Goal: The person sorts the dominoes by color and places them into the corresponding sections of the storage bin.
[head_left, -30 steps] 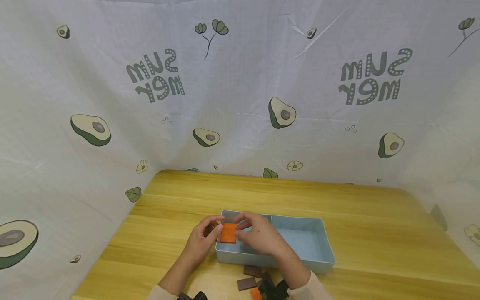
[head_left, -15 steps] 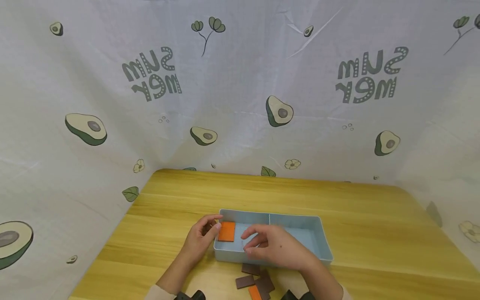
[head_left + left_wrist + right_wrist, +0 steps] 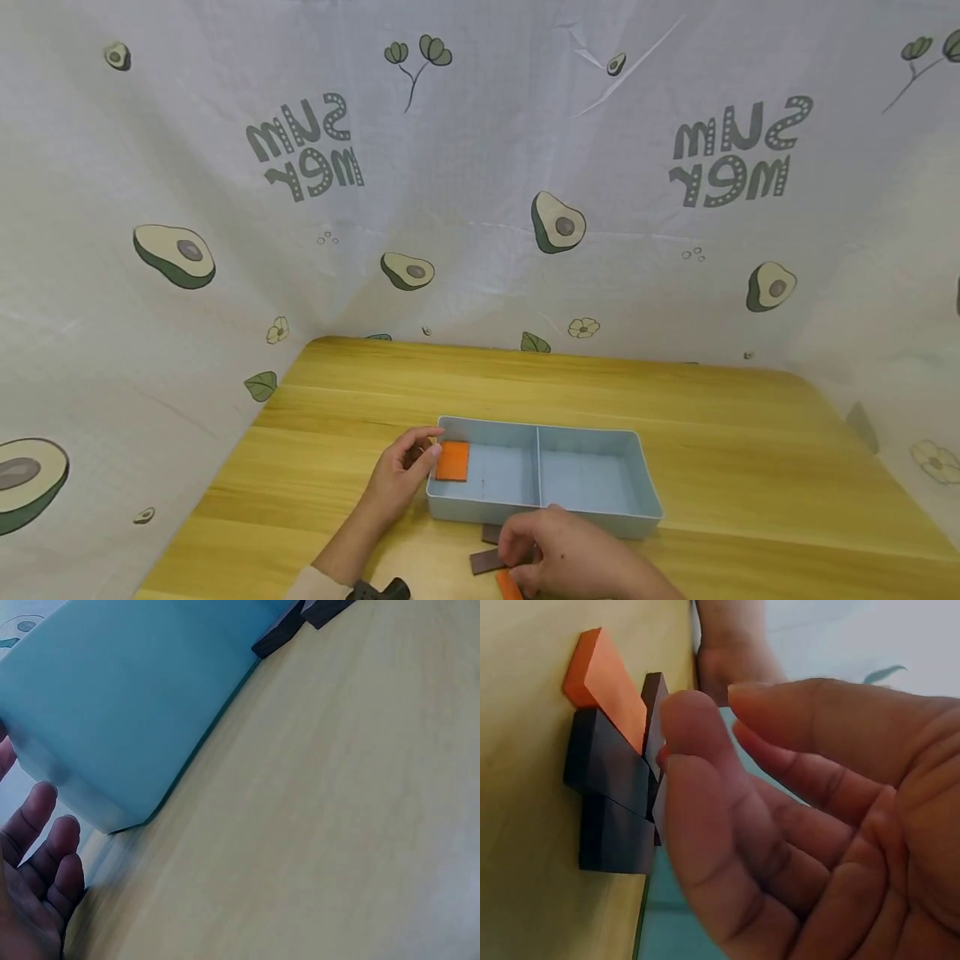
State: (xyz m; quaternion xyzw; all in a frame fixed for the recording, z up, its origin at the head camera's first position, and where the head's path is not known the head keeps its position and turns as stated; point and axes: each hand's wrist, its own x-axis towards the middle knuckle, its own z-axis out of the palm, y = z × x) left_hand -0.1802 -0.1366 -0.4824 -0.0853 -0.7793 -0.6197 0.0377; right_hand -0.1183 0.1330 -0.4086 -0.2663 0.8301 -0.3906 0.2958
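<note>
A pale blue box (image 3: 480, 510) with two compartments stands on the table. My left hand (image 3: 401, 471) grips its left end by the rim, thumb and index finger at the edge; other fingers hang beside the wall in the left wrist view. Flat in the left compartment, against its left end, lies an orange square piece (image 3: 452, 461). My right hand (image 3: 573, 557) hovers over a small pile in front of the box, fingers curved and holding nothing. In the right wrist view the pile shows an orange tile (image 3: 611, 690) and dark brown tiles (image 3: 607, 761), partly hidden behind the fingers.
The wooden table (image 3: 360, 375) reaches back to a white curtain (image 3: 465, 167) printed with avocados and lettering. A divider (image 3: 537, 462) splits the box. A black strap mount (image 3: 378, 590) sits at the left wrist.
My right hand has left the orange piece in the left compartment, pulled back over the front wall and come down to the tiles. The left hand stays at the box's end.
</note>
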